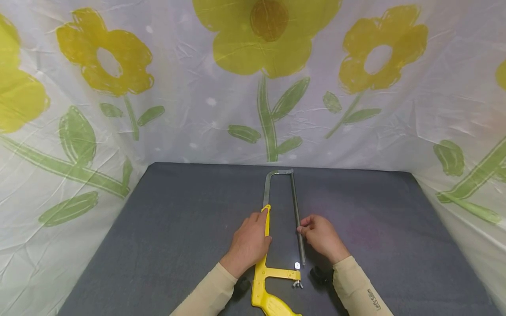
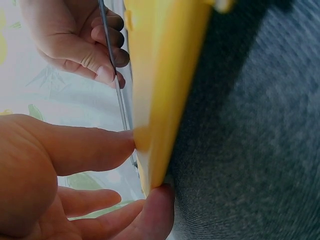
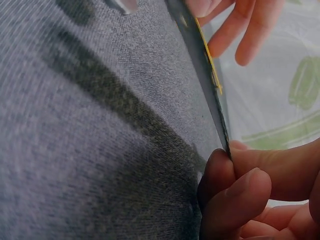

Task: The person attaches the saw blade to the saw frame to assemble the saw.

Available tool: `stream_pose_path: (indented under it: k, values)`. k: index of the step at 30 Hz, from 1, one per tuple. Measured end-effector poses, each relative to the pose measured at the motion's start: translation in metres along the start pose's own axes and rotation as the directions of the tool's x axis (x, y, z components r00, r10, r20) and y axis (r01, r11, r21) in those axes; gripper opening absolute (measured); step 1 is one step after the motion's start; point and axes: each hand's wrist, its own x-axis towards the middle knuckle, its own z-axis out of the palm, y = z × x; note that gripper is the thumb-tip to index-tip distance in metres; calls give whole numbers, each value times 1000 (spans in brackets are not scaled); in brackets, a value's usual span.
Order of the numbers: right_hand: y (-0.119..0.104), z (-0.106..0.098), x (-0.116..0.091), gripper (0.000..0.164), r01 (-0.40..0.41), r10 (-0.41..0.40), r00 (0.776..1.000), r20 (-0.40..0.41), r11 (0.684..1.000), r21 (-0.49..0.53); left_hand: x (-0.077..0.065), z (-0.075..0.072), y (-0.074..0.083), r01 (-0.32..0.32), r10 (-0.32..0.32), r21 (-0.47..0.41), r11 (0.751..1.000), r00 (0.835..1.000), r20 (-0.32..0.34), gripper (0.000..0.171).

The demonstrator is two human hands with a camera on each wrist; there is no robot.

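A hacksaw with a yellow frame and a bare metal bow lies on the dark table, its handle toward me. My left hand grips the frame's long yellow bar, thumb on one side and fingers on the other, as the left wrist view shows. With thumb and fingertips, my right hand pinches the thin dark saw blade. The blade's far end meets the tip of the bow. Its near end lies beside the small silver blade holder, apart from it. A wing nut sits below the yellow arm.
Dark grey cloth covers the table. White curtains with yellow flowers hang behind and at both sides. Dark shadowed shapes lie under the wrists.
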Motion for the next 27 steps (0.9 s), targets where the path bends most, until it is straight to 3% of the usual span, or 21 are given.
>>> stream_pose_path:
  k: [27]
  values:
    - [-1, 1, 1, 19, -23, 23, 1000, 9, 1000, 19, 1, -2, 1, -2, 2, 9, 1000, 1000, 10, 76]
